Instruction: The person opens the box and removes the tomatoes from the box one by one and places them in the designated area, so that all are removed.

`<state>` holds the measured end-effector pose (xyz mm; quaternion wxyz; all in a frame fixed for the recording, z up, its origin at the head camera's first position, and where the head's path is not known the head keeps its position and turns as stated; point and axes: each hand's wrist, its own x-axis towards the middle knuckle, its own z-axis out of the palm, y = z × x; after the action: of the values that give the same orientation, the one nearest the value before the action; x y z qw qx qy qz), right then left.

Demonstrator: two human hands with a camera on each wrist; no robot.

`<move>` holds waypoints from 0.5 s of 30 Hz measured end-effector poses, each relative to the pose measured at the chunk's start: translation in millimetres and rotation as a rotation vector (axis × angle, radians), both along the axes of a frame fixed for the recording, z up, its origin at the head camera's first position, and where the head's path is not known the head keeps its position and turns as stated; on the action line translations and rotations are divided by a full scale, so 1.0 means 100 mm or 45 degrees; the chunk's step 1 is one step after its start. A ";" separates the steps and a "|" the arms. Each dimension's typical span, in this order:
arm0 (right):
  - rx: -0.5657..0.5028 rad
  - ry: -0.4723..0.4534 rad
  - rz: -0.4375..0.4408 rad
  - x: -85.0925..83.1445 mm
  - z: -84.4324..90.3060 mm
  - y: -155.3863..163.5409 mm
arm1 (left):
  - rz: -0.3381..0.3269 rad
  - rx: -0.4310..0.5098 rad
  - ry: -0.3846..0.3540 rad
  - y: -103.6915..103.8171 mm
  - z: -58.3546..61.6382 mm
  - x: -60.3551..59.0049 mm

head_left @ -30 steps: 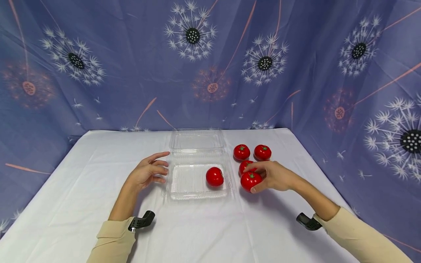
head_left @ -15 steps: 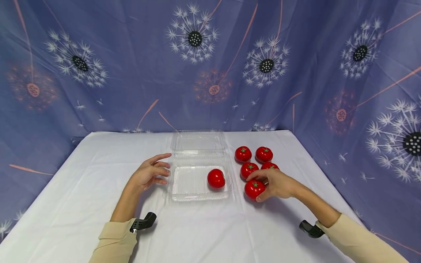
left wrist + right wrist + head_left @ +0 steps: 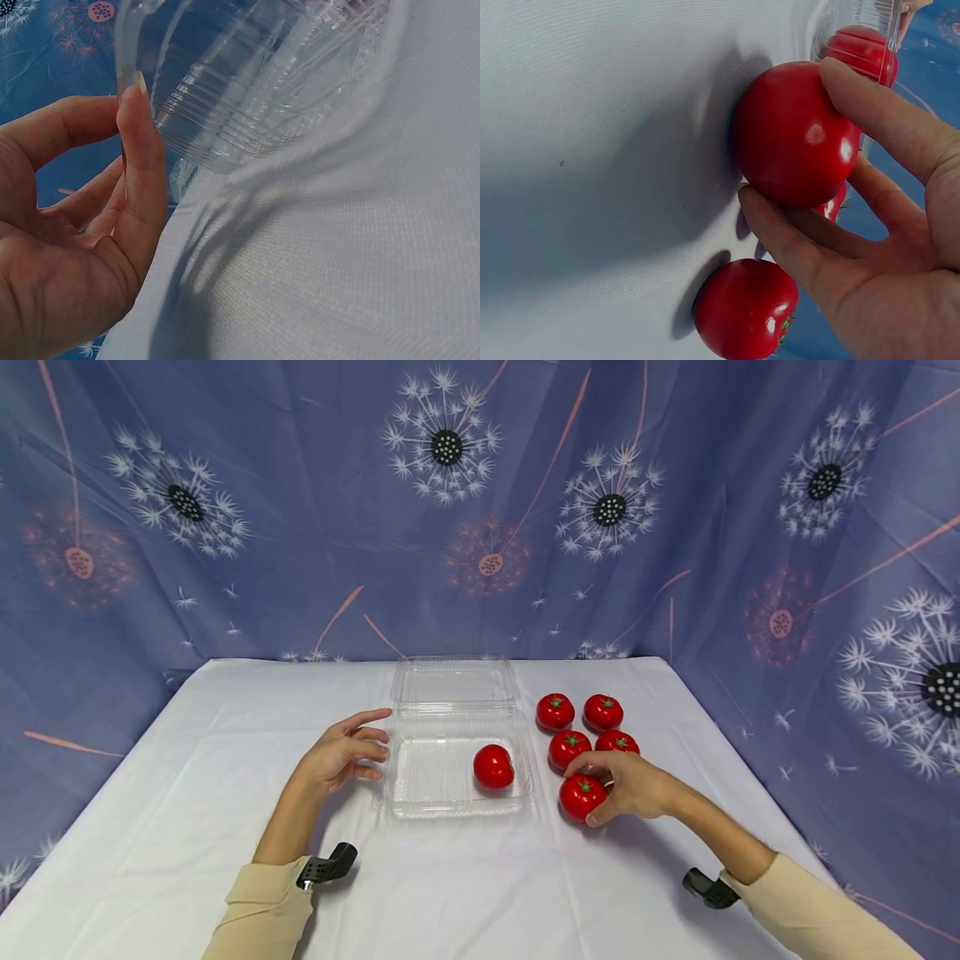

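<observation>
My right hand (image 3: 630,783) grips a red tomato (image 3: 582,797) with a green stem, thumb and fingers on opposite sides. In the right wrist view this tomato (image 3: 799,135) casts a dark shadow on the white cloth. At the centre lies a clear plastic clamshell box (image 3: 431,808), its lid (image 3: 453,681) folded back. Inside the box's right side rests another tomato (image 3: 493,767), tipped over. At the box's left rim is my left hand (image 3: 337,760), fingers spread. In the left wrist view, a fingertip (image 3: 135,101) overlaps the clear rim (image 3: 127,45).
Several more tomatoes stand right of the box: two at the back (image 3: 555,712) (image 3: 603,713) and two in a middle row (image 3: 569,750) (image 3: 617,742). White cloth (image 3: 465,893) covers the table. A blue dandelion-print curtain (image 3: 300,527) hangs behind and at both sides.
My right hand has shifted the gripped tomato slightly nearer and to the right, away from the middle-row tomato. Another middle-row tomato now shows behind the hand. My left hand has stayed put.
</observation>
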<state>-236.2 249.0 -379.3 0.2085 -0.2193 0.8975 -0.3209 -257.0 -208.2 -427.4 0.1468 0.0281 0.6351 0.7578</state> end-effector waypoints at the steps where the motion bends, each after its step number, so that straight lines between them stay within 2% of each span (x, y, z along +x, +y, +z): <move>1: -0.004 -0.005 0.002 0.00 0.00 0.00 | 0.000 0.000 0.002 0.00 0.00 0.00; 7: -0.008 -0.015 0.018 -0.02 0.01 0.01 | 0.007 -0.016 0.000 0.00 -0.01 0.00; 15: -0.030 -0.056 -0.014 -0.04 0.00 0.07 | 0.004 -0.026 -0.001 0.01 -0.01 -0.01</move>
<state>-240.4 255.8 -379.6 0.2237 -0.2097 0.8901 -0.3372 -257.8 -207.5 -428.6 0.1463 0.0254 0.6429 0.7515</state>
